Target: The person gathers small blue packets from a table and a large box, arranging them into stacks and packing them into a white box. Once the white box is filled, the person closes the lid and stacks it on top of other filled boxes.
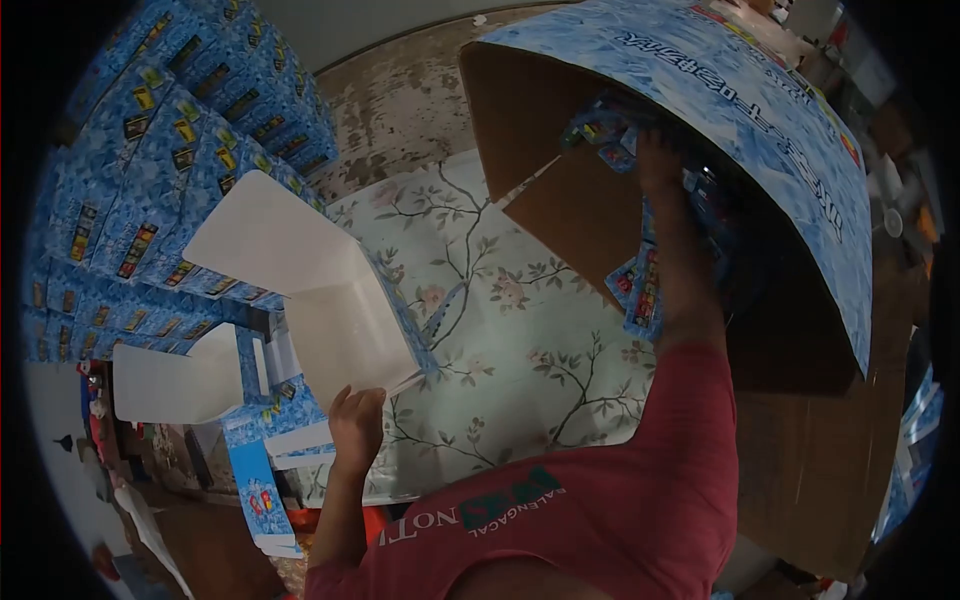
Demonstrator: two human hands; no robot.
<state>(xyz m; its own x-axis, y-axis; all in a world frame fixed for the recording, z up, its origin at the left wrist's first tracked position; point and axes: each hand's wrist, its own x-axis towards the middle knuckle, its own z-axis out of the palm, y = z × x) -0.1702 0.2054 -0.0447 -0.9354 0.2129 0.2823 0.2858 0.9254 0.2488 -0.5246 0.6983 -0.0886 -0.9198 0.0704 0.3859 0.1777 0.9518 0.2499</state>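
Observation:
My left hand (356,425) grips the lower edge of an open small blue carton (335,300) with a white inside, its flap raised. My right hand (660,155) reaches deep into a large cardboard box (760,130) lying on its side, blue-printed outside and brown inside. The fingers rest on small blue packets (605,130) stacked within it; whether they grip one is hidden. More blue packets (640,285) lie lower in the box beside my forearm. I wear a red shirt.
A tall stack of blue printed cartons (170,170) fills the left side. Flat unfolded cartons (255,490) lie at the lower left. A floral-patterned sheet (520,340) covers the surface between the two boxes. Bare worn floor shows behind.

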